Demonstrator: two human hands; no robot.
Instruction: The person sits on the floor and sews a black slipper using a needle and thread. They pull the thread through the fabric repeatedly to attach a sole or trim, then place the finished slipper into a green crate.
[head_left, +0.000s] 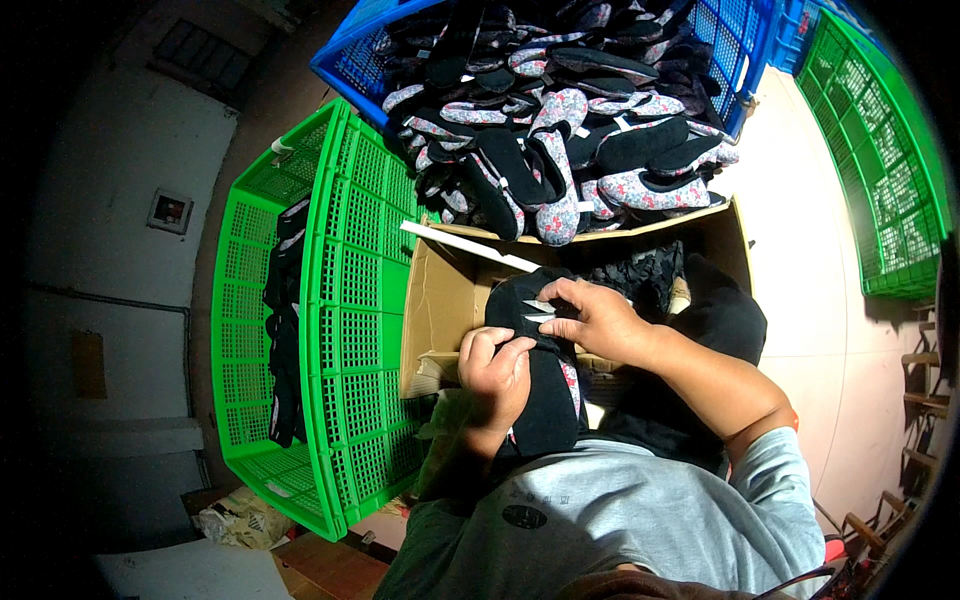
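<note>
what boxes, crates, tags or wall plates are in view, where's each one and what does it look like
Cardboard box: open, brown, in front of the person, behind both hands.
Blue crate: top centre, lattice plastic, heaped with floral and black shoes.
Green crate: left, lattice plastic, a few dark items inside.
Second green crate: right, lattice plastic.
White tags: small, on the black shoe that both hands hold.
Wall plate: far left, small, square, pale.

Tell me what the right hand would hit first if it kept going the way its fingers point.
The right hand points toward the person's left, fingertips already on the black shoe. Beyond that, likely the cardboard box wall, then the green crate; depth is unclear.
</note>
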